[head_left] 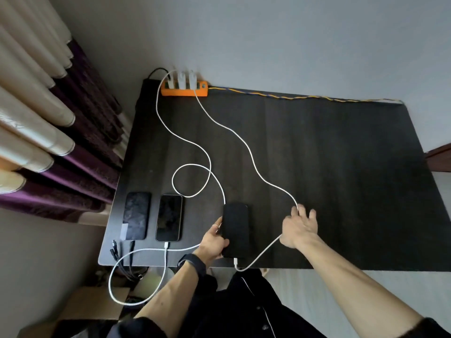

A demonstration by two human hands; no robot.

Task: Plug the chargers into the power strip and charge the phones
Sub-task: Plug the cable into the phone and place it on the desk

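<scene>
An orange power strip (184, 90) lies at the table's far edge with three white chargers (181, 79) plugged in. Three dark phones lie near the front edge. The left phone (136, 215) has a black multi-head cable (131, 250) at its base. The middle phone (169, 217) has a white cable (166, 246) plugged in. My left hand (214, 240) grips the left side of the right phone (236, 230), which has a white plug (235, 261) in its bottom. My right hand (299, 226) rests on that phone's white cable (253, 164), fingers spread.
The dark table (317, 167) runs to the right. A yellow-blue braided cord (292, 96) follows its far edge along the wall. Cream and purple curtains (48, 132) hang at the left. A white cable loop (114, 276) droops over the front edge above cardboard boxes (92, 303).
</scene>
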